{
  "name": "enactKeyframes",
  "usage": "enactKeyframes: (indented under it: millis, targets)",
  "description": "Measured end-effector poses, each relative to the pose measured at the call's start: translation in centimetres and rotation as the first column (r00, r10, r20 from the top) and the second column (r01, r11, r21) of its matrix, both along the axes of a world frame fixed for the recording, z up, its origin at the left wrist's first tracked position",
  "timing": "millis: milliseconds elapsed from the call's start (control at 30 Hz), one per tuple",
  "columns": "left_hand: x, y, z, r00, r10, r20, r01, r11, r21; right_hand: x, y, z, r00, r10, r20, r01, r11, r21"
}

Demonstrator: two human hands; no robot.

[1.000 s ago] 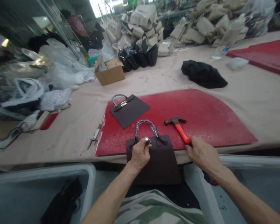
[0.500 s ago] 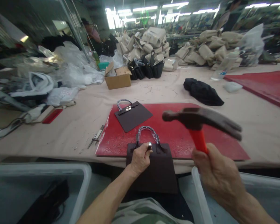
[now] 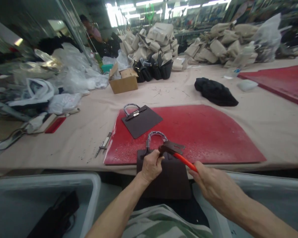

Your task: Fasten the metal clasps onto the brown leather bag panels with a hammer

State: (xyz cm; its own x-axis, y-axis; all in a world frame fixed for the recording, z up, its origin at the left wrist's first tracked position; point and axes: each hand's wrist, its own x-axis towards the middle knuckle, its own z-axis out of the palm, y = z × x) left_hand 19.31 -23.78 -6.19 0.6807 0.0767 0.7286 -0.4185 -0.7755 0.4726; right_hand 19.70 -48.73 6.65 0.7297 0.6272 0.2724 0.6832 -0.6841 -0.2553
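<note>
A dark brown bag panel (image 3: 171, 178) with a wrapped handle (image 3: 156, 135) lies at the near edge of the red mat (image 3: 208, 135). My left hand (image 3: 151, 166) pinches a small metal piece at the panel's top, under the handle. My right hand (image 3: 211, 185) grips the orange shaft of a claw hammer (image 3: 172, 149). The hammer head sits down against the spot by my left fingers. A second brown panel (image 3: 142, 120) with a metal clasp lies further back on the mat.
A metal tool (image 3: 103, 144) lies left of the mat on the beige table. A cardboard box (image 3: 124, 81), black cloth (image 3: 215, 92), plastic bags and piles of beige and black bags stand behind. Grey bins (image 3: 39, 188) flank me. A person stands far left.
My right hand took the hammer off the mat, raised it high, and has now swung it down onto the piece my left hand holds.
</note>
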Motion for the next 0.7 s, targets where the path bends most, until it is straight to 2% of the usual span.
enactKeyframes:
  millis: [133,233,333,400,467,533,567,633,700]
  targets:
    - [0.0,0.0,0.0,1.0,0.005,0.005,-0.005,1.0,0.001,2.7,-0.1,-1.7,0.965,0.028,-0.261,-0.017,0.999,0.047]
    - [-0.1,0.0,0.2,1.0,0.0,-0.007,0.0,1.0,-0.024,5.7,-0.4,-3.2,0.91,-0.062,-0.409,0.099,0.993,0.069]
    - [-0.2,0.0,0.4,1.0,-0.021,-0.005,0.021,0.999,-0.038,8.4,0.0,-5.1,0.908,-0.239,-0.344,0.249,0.968,-0.015]
    - [-0.3,0.0,0.5,1.0,-0.029,-0.009,0.029,0.998,-0.048,9.2,0.9,-6.0,0.935,-0.297,-0.196,0.299,0.954,-0.017]
    - [-0.2,0.1,0.5,0.999,-0.032,-0.016,0.031,0.998,-0.059,9.0,2.1,-6.4,0.97,-0.241,0.015,0.24,0.97,0.047]
    - [-0.2,0.2,0.4,0.999,-0.035,-0.027,0.033,0.997,-0.066,8.0,3.9,-6.7,0.977,-0.092,0.195,0.068,0.99,0.125]
    - [-0.2,0.2,0.4,0.999,-0.036,-0.031,0.034,0.997,-0.065,7.4,4.9,-7.0,0.973,-0.009,0.23,-0.025,0.989,0.146]
    - [-0.1,0.4,0.4,0.998,-0.043,-0.036,0.041,0.997,-0.063,6.4,6.8,-7.9,0.973,0.117,0.199,-0.148,0.977,0.151]
    - [-0.3,0.5,0.3,0.998,-0.05,-0.033,0.047,0.995,-0.086,5.7,8.4,-9.1,0.976,0.167,0.138,-0.183,0.976,0.116]
